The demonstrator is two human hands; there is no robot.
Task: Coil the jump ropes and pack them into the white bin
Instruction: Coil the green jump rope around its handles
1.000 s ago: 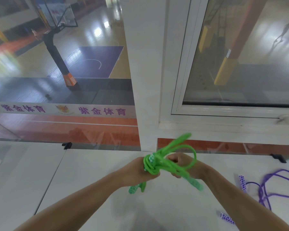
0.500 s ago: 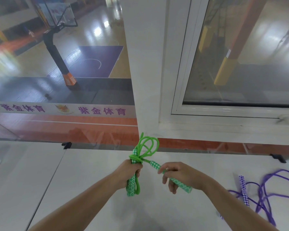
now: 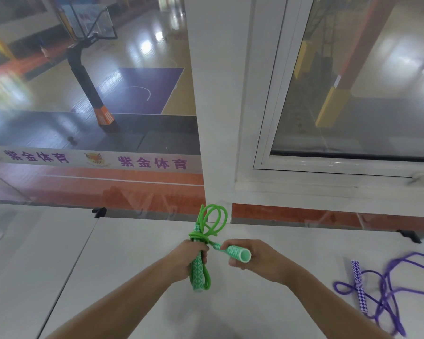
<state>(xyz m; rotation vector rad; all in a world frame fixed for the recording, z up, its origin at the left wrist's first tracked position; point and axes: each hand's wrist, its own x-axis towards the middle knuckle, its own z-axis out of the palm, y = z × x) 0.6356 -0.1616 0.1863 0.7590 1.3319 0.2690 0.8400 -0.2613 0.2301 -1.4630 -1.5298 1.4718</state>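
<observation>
Green cord of a jump rope (image 3: 207,231) is bundled in the left hand (image 3: 190,259), whose fingers curl tight around one patterned handle (image 3: 197,272) and the coils above the white table (image 3: 123,265). Beside it, the right hand (image 3: 257,259) pinches the rope's second handle (image 3: 235,253), tilted toward the camera. A purple jump rope (image 3: 387,292) lies loose on the table's right side.

Count's easy: two jump ropes total, one green jump rope (image 3: 212,225) and one purple jump rope (image 3: 387,289), two hands, two green handles, one purple handle visible, one table (image 3: 123,253).
</observation>
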